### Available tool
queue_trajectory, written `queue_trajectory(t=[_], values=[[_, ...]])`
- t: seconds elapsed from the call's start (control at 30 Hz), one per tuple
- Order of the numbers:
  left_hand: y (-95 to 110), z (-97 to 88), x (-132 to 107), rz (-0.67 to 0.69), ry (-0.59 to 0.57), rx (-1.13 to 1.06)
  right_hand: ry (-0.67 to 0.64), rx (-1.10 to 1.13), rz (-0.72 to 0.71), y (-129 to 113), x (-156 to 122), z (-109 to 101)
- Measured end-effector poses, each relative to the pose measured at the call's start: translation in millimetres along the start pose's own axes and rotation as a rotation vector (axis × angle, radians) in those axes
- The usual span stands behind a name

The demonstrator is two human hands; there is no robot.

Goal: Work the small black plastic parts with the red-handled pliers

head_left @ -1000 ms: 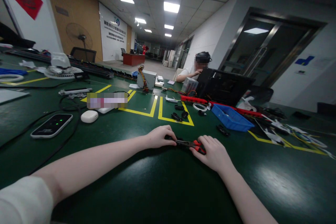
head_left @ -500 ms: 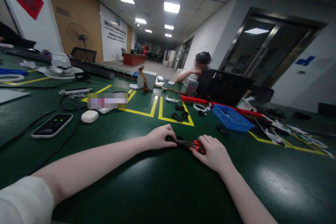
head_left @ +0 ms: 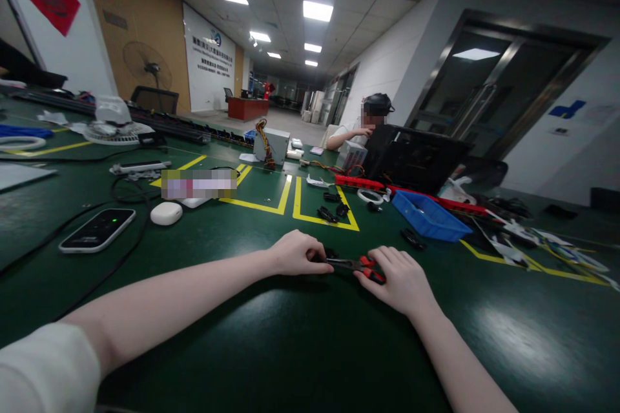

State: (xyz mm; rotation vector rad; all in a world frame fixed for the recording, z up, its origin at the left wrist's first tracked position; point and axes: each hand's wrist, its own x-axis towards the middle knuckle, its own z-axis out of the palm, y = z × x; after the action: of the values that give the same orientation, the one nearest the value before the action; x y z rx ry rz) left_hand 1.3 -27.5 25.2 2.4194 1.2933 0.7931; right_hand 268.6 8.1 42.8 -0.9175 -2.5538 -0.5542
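Red-handled pliers (head_left: 362, 264) — one pair, over the green table (head_left: 290, 342), between the hands, nose pointing left. Right hand (head_left: 402, 276) wrapped round the handles; left hand (head_left: 301, 253) pinched narrow at a small dark piece (head_left: 331, 253), mostly hidden. Technique: steady the piece close to the nose, squeeze gently — fingertips clear of the jaws. Counts: three black bundles (head_left: 328, 214) by the yellow tape (head_left: 296, 201), a fourth bundle (head_left: 411, 239) near one blue bin (head_left: 445, 232).

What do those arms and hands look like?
The left hand and right hand are bare, with no gloves, watch or bracelet showing. A pale, short sleeve covers the top of the left arm; no sleeve shows on the right arm.
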Motion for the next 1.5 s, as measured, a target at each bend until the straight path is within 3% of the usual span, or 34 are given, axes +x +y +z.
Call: queue_trajectory(t=[0.3,0.6,0.97,1.5], values=[[3.0,-0.5,-4.0,0.027,0.155,-0.044,0.056,0.007,0.017,6.0,-2.3,-2.1],[-2.1,4.6,-3.7,0.167,-0.026,0.01,0.087,0.0,0.043,7.9,-3.9,-1.9],[4.4,3.1,-4.1,0.069,-0.008,0.228,0.066,0.003,0.048,7.4,-3.3,-1.0],[3.5,3.3,-3.5,0.064,-0.02,0.166,-0.008,0.113,0.058,-5.9,1.3,4.0]])
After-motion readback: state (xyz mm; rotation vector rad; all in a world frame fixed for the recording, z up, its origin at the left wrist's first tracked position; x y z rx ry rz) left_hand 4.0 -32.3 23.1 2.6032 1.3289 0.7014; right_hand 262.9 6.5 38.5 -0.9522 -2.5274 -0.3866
